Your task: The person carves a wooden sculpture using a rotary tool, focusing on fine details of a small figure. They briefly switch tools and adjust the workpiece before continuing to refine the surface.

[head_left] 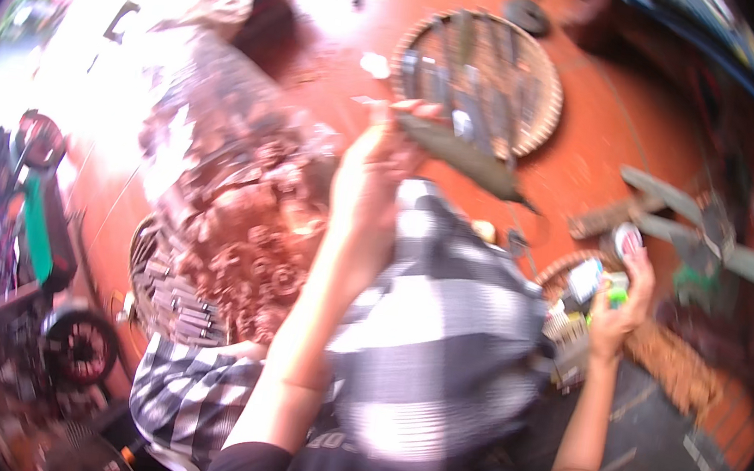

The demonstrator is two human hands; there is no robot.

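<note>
Head view: a dark blade [465, 155] is gripped in the closed left hand [374, 179] above a round basket [554, 107]; small packets [608, 285] are clasped by the right hand [620, 310]; sorting appears unfinished.

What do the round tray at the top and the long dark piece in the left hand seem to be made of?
The round tray looks like woven basketwork, rattan or bamboo perhaps: its rim shows a ribbed, coiled, tan edge. The long dark piece held by the left hand looks like dull grey metal, tapering to a point, though blur leaves that open; it could be dark wood or horn.
</note>
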